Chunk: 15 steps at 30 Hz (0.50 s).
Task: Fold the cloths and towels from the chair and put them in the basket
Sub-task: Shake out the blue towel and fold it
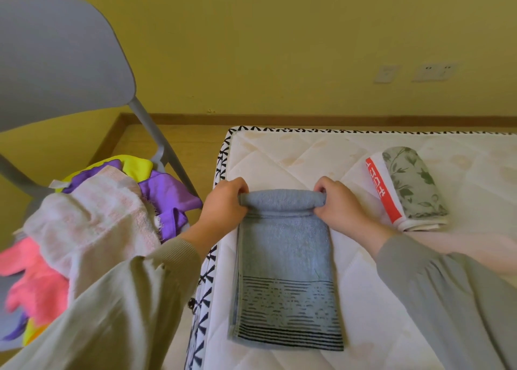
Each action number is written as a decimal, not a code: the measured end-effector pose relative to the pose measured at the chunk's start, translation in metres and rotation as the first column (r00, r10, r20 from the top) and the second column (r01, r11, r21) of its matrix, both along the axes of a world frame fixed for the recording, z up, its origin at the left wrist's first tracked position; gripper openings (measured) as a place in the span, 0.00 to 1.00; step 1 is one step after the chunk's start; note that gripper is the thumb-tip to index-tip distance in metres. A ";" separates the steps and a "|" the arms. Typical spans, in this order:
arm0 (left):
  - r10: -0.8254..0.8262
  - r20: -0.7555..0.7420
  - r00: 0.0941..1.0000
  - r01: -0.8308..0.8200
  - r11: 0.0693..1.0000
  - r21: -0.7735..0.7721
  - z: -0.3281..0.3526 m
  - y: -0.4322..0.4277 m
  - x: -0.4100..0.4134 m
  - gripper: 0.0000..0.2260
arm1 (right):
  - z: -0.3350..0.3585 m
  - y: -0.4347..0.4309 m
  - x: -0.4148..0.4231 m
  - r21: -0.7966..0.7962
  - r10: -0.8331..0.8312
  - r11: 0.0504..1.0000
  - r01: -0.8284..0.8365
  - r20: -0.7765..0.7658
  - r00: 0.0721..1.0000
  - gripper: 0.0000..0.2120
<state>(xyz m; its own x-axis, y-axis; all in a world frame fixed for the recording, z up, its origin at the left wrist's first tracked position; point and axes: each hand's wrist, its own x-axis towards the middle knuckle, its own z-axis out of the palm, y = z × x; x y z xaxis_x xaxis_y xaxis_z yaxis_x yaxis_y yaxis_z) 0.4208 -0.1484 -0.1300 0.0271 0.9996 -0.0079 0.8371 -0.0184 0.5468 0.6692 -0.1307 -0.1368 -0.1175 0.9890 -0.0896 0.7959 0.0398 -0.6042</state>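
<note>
Blue-grey towel (285,252): I see it lying lengthwise at the centre of the frame on the white quilted mattress (363,299). Its far end is rolled into a tube and its patterned near end lies flat.
Left hand (223,202): curled round the left end of the roll, fingers over the top.
Right hand (342,204): gripping the right end of the roll, fingers curled over it.
Grey chair (56,56): upper left. At the left edge I make out a heap on its seat, with a pale pink towel (92,218) on top of a purple cloth (167,196) and a bright pink cloth (33,283).
Floral rolled cloth (411,185): right of the frame on the mattress, apart from the towel.
</note>
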 end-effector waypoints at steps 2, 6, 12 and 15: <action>-0.019 -0.019 1.000 0.020 0.997 0.080 -0.002 -0.012 -0.001 0.11 | 0.001 -0.012 0.002 0.103 0.046 0.993 -0.054 0.079 0.996 0.16; -0.126 -0.150 0.981 0.159 0.959 0.234 -0.004 -0.032 -0.003 0.12 | 0.000 -0.035 0.004 0.269 0.123 0.946 -0.180 0.214 0.969 0.18; -0.259 -0.306 0.916 0.340 0.906 0.252 -0.008 -0.047 -0.008 0.17 | -0.013 -0.066 0.003 0.284 0.124 0.938 -0.197 0.254 0.959 0.18; -0.302 -0.325 0.896 0.379 0.901 0.210 -0.009 -0.054 -0.009 0.14 | -0.015 -0.069 0.006 0.262 0.134 0.945 -0.196 0.238 0.962 0.16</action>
<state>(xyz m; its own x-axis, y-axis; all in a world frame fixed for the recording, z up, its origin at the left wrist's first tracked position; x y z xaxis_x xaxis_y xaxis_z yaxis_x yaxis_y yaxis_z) 0.4118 -0.2021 -0.1388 0.4018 0.8949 0.1940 0.8687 -0.4395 0.2286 0.6752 -0.1995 -0.1519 -0.2902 0.9455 0.1478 0.8722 0.3249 -0.3656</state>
